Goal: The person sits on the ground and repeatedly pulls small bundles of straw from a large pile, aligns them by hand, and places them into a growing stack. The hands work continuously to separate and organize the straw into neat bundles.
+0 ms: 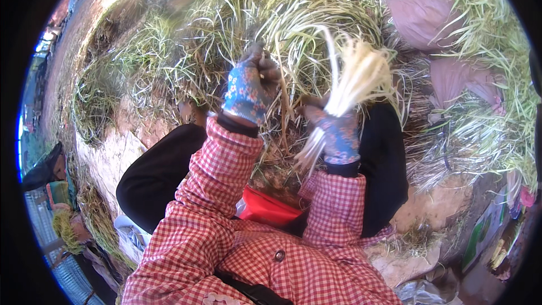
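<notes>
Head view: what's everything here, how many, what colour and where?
bunch of stalks: one, whitish, in the right hand
loose stalks: countless, green and straw, ahead and right
cloth: two patches, mauve, upper right
unclear item: one, red, between the legs
plastic: one crumpled piece, whitish, lower right
clutter: uncounted, mixed colours, left edge
sleeves: two, red-white check, lower centre
legs: two, black, either side
left hand: one, blue floral glove, left of centre
right hand: one, blue floral glove, right of centre
</notes>
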Motion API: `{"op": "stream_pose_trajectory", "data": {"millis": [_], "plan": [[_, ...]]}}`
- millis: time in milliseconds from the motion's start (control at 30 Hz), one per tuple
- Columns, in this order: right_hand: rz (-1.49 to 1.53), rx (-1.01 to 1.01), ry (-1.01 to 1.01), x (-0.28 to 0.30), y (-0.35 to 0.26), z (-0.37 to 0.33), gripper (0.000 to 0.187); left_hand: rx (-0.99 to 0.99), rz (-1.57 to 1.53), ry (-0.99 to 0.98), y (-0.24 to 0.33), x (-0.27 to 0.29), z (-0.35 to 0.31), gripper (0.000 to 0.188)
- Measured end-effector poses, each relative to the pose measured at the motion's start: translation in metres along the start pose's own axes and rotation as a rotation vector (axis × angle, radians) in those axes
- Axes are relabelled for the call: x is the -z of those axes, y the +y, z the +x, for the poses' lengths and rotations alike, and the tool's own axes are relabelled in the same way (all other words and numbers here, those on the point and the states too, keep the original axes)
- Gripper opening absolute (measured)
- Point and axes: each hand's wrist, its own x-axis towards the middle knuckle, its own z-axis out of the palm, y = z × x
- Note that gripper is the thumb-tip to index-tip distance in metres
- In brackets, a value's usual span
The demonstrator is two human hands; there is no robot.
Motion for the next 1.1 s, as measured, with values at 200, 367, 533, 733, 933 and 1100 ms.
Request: {"op": "stream_pose_trajectory", "data": {"millis": [200,367,533,733,933,1100], "plan": [[-0.11,0.221,0.039,0.001,0.008,0.005,0.025,0.273,0.245,-0.211,-0.031,-0.007,-0.029,0.022],[0.133,0.043,0.014,0.002,0.009,0.002,0.027,0.356,0.213,-0.387,-0.029,0.0,-0.035,0.019],[0.111,0.106,-0.015,0.002,0.003,0.0,0.028,0.289,0.19,-0.438,-0.027,0.005,-0.043,0.019],[0.187,0.052,0.035,0.002,-0.004,-0.004,0.027,0.104,0.621,-0.344,-0.033,-0.001,-0.053,0.015],[0.513,0.2,0.16,0.014,-0.016,-0.002,0.024,0.269,1.094,-0.389,-0.02,0.076,-0.092,0.013],[0.744,0.354,0.169,0.024,-0.026,-0.006,0.026,0.405,2.307,-0.381,-0.01,0.185,-0.099,0.028]]}}
